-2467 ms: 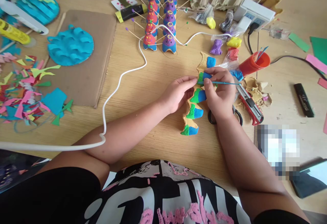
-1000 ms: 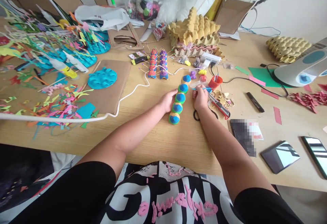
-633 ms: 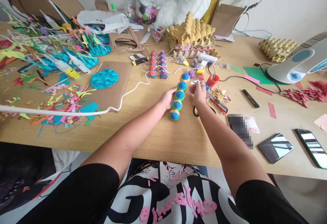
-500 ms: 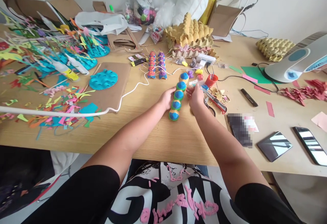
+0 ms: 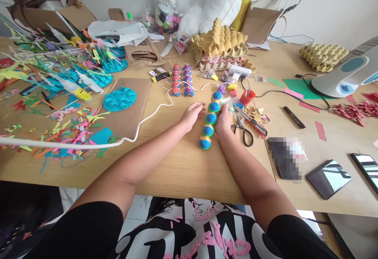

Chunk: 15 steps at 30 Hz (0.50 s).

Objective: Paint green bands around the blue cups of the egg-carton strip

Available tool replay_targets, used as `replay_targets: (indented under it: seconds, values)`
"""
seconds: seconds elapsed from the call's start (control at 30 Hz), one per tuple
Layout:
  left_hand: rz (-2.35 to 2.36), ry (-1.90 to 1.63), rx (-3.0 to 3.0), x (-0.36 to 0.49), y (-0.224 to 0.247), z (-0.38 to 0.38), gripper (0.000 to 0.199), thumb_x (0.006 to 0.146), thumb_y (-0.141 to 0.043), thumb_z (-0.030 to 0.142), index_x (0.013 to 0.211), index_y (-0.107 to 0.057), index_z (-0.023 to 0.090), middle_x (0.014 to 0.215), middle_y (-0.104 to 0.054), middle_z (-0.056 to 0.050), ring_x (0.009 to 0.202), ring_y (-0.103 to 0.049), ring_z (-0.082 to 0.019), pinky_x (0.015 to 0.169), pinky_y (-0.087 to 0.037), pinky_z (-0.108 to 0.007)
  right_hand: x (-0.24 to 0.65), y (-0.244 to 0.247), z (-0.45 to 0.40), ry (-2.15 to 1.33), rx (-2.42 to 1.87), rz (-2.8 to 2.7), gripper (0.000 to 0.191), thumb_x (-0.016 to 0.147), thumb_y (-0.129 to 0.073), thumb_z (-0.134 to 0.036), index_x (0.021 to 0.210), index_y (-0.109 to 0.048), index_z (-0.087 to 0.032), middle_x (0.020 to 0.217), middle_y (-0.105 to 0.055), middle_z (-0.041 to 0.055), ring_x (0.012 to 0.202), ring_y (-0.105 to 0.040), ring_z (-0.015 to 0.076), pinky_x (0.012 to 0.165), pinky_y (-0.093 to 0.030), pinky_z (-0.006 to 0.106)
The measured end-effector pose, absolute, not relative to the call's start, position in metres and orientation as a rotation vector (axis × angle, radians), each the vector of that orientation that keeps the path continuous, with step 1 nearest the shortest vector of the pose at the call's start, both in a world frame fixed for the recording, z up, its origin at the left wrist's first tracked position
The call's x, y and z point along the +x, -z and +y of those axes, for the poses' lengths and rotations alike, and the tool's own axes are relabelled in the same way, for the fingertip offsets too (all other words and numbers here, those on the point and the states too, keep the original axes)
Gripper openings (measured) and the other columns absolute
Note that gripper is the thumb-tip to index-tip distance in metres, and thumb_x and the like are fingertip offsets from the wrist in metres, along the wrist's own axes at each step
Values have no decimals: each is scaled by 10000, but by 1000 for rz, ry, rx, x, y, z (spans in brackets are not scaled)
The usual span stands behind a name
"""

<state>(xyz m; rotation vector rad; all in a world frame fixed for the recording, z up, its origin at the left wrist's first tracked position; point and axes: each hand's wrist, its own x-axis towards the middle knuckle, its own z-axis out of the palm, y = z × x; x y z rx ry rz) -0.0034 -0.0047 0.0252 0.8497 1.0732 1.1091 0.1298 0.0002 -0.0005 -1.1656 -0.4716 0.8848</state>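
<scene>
A painted egg-carton strip (image 5: pixel 211 118) lies lengthwise in front of me, its row of bumps blue on top with orange and green around them. My left hand (image 5: pixel 192 115) is open at its left, fingers stretched toward it with a small gap. Close against the right side of the strip is my right hand (image 5: pixel 225 118), its fingers extended forward and partly hidden; it appears to touch the edge. Just beyond that hand lie black-handled scissors (image 5: pixel 244 131) and a utility knife (image 5: pixel 251 121).
Two painted carton strips with pins (image 5: pixel 182 80) stand farther back, before stacked egg trays (image 5: pixel 218 46). A red cup (image 5: pixel 247 97) holds thin sticks. A white cable (image 5: pixel 153 111) crosses the left side past paper scraps (image 5: pixel 79 133). Phones and a white lamp (image 5: pixel 339 78) are at right.
My left hand has come away from the strip to the left. My right hand has moved in against its right side. The scissors show more fully. The view has shifted slightly.
</scene>
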Motion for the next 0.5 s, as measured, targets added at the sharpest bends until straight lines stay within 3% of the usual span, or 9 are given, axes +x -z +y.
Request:
replay_targets:
  seconds: [0.23, 0.4, 0.5]
  values:
    - [1094, -1199, 916, 12, -16, 16, 100, 1069, -594, 204, 1048, -692, 206, 965, -734, -7, 915, -696, -143, 827, -539, -252, 127, 7, -6, -877, -1085, -639, 486, 921, -722, -708, 813, -495, -292, 660, -500, -91, 585, -420, 136, 594, -382, 302]
    - [939, -1132, 1002, 10, -2, 18, 255, 1090, -595, 450, 1175, -700, 233, 1088, -789, -41, 996, -739, -200, 861, -571, -316, 129, 7, -3, -1007, -999, -550, 506, 867, -773, -705, 829, -482, -294, 660, -485, -96, 582, -413, 136, 574, -359, 295]
    - [828, -1116, 935, 3, 4, 21, 320, 1064, -614, 520, 1178, -669, 226, 1021, -790, -45, 937, -743, -206, 822, -579, -327, 129, 9, 0, -1047, -961, -528, 492, 871, -781, -677, 824, -478, -292, 675, -486, -92, 598, -424, 140, 590, -378, 300]
